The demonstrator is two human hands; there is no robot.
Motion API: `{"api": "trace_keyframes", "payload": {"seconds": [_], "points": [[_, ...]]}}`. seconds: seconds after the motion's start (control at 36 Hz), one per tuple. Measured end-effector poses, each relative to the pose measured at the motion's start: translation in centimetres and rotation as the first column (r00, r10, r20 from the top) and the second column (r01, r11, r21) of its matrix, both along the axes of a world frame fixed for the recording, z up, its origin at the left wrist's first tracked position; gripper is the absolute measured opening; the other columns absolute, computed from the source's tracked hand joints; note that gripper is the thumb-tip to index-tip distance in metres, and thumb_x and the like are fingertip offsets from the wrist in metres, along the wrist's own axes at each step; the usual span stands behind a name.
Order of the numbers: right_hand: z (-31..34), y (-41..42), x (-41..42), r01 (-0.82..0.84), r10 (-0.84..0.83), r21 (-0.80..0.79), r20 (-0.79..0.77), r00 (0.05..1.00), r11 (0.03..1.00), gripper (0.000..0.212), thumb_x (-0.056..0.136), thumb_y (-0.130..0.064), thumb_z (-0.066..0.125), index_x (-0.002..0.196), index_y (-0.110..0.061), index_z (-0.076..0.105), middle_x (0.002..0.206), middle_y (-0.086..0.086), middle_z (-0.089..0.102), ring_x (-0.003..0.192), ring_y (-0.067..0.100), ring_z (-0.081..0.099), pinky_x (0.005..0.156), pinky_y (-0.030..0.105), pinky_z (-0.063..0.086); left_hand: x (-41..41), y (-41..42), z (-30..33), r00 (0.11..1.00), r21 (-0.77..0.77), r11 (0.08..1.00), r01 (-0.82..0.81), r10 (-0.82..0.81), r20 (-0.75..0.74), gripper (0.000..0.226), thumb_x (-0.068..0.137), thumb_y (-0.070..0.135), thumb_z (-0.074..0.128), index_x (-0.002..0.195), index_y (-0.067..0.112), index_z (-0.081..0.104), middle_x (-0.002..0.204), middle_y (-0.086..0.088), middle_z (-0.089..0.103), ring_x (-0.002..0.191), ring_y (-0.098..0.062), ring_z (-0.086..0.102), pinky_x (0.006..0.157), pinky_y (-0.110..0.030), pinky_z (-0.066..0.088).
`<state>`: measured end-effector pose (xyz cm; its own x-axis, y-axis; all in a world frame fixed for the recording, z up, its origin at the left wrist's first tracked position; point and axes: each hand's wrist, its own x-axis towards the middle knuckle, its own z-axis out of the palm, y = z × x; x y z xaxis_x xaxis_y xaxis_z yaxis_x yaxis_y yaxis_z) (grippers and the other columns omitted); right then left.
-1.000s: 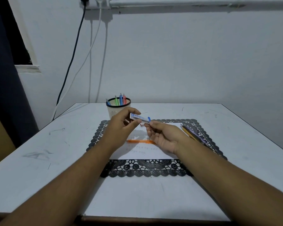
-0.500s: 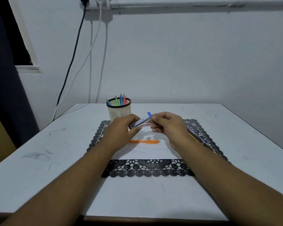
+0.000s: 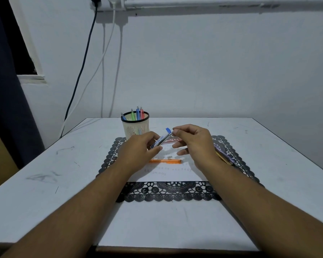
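Observation:
My left hand (image 3: 138, 149) grips the lower end of a small clear lead case (image 3: 161, 139) with a blue cap at its raised far end. My right hand (image 3: 192, 142) pinches at that top end with thumb and forefinger, just beside the blue cap. Both hands hover above a white sheet of paper (image 3: 172, 172) that lies on a black lace mat (image 3: 168, 192). An orange mechanical pencil (image 3: 166, 161) lies on the paper below the hands, with a tiny white piece (image 3: 169, 156) just above it. A red case (image 3: 172, 140) lies behind the hands, partly hidden.
A cream pen cup (image 3: 135, 125) with several coloured pens stands at the mat's far left corner. More pens (image 3: 225, 157) lie on the mat's right side, partly behind my right wrist. The white table (image 3: 45, 174) ends at the wall, where cables hang.
The lead case has tilted, its blue end rising. My right hand has moved from below the case up to its top end and turned palm down.

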<state>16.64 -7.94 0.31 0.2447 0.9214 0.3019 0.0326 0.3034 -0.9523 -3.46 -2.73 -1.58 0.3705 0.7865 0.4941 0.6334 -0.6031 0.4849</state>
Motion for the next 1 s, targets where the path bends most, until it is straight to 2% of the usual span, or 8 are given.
{"api": "trace_keyframes", "payload": {"seconds": [0.25,0.67,0.86,1.0], "points": [[-0.02,-0.04,0.10,-0.013,0.012,-0.017,-0.053,0.999,1.000,0.004,0.091,-0.022,0.080,0.089,-0.019,0.080,0.093,0.005,0.079,0.074,0.025,0.076,0.051,0.032,0.058,0.03,0.06,0.05,1.000,0.013,1.000,0.006,-0.006,0.003,0.024,0.093,0.039,0.075,0.116,0.036,0.070,0.093,0.015,0.073,0.085,-0.007,0.067,0.075,-0.045,0.060],[0.14,-0.36,-0.07,0.029,-0.030,0.027,0.058,0.998,0.999,0.012,0.096,-0.022,0.075,0.088,-0.029,0.082,0.092,-0.001,0.080,0.074,0.022,0.077,0.052,0.034,0.061,0.03,-0.14,0.18,1.000,0.007,1.000,-0.001,0.001,0.015,0.025,0.095,0.036,0.074,0.119,0.031,0.071,0.094,0.016,0.072,0.084,-0.006,0.066,0.076,-0.044,0.060],[-0.11,-0.17,-0.07,0.017,-0.015,-0.029,0.060,0.998,0.999,0.009,0.097,-0.022,0.074,0.092,-0.022,0.081,0.090,0.000,0.080,0.072,0.021,0.075,0.052,0.033,0.061,0.05,-0.16,0.27,1.000,0.065,0.998,-0.004,0.005,-0.011,0.024,0.095,0.035,0.073,0.119,0.031,0.071,0.091,0.017,0.069,0.081,-0.005,0.063,0.073,-0.044,0.059],[-0.20,-0.09,0.00,-0.022,0.023,-0.087,0.009,1.000,0.996,0.009,0.095,-0.021,0.076,0.089,-0.018,0.081,0.090,0.002,0.080,0.069,0.020,0.075,0.051,0.032,0.060,0.03,-0.21,0.28,1.000,0.088,0.996,0.002,-0.001,-0.010,0.028,0.095,0.033,0.073,0.123,0.032,0.072,0.097,0.017,0.071,0.084,-0.003,0.062,0.076,-0.041,0.058]]}}
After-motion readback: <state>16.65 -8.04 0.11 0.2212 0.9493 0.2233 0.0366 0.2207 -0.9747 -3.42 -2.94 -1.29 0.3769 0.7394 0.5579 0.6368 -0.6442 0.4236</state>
